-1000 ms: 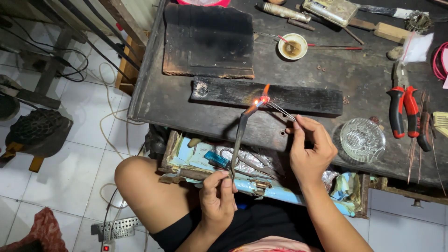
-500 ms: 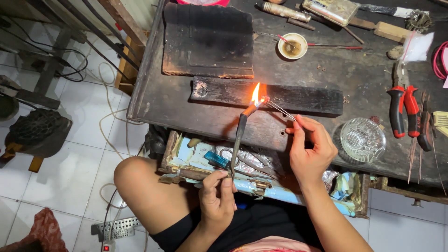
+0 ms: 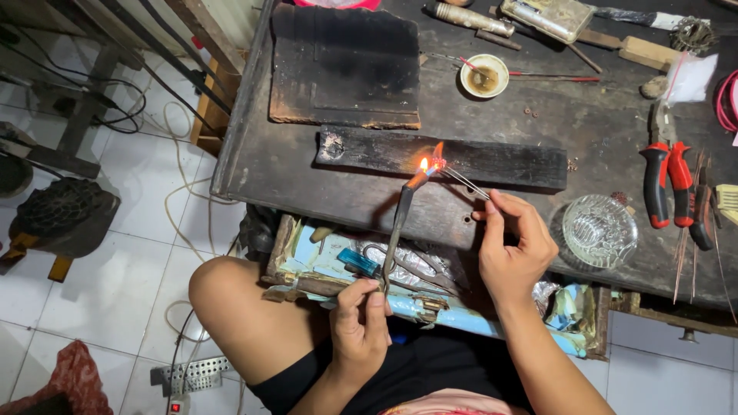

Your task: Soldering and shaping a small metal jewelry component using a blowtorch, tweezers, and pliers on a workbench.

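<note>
I am looking down on a dark, scorched workbench [image 3: 307, 177] carrying a charred flat board [image 3: 346, 65] and, nearer me, a long blackened block [image 3: 507, 163], with a clear glass dish [image 3: 600, 230], red-handled pliers [image 3: 667, 184] and a small white cup [image 3: 484, 75] lying off to the right. My left hand [image 3: 360, 323] is closing in a full fist around the lower end of a thin metal torch [image 3: 398, 227], whose lit tip is burning just over the block. My right hand [image 3: 513, 246] is pinching fine tweezers [image 3: 465, 183] between thumb and fingertips, holding a tiny glowing piece [image 3: 438, 163] in the flame, touching or just above the block, I cannot tell which.
</note>
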